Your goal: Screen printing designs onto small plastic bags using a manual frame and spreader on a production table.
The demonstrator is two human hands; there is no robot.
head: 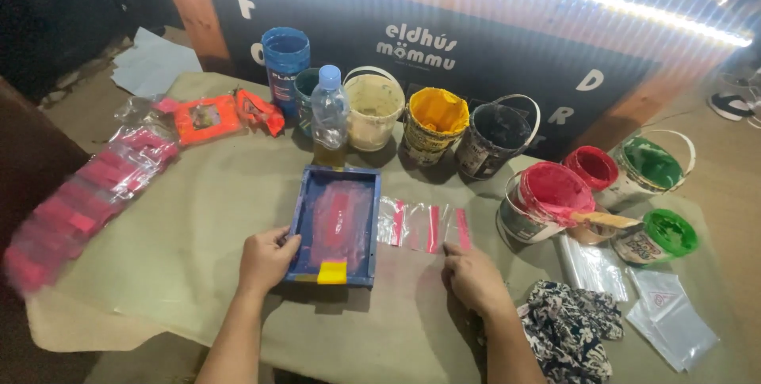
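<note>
A small blue-framed printing screen (336, 223) smeared with pink ink lies flat on the cloth-covered table (198, 217), a yellow squeegee piece (332, 272) at its near edge. My left hand (265, 259) grips the frame's near left corner. My right hand (472, 277) rests on the table just right of the frame, fingertips touching clear plastic bags with pink stripes (424, 226) that stick out from under the screen.
Paint buckets stand behind: blue (284, 59), cream (373, 106), yellow (435, 124), black (495, 138), pink (547, 200) with a wooden stick, red, green (655, 164). A water bottle (329, 114), printed bags at left (87, 194), blank bags (666, 317) and patterned cloth (567, 328) at right.
</note>
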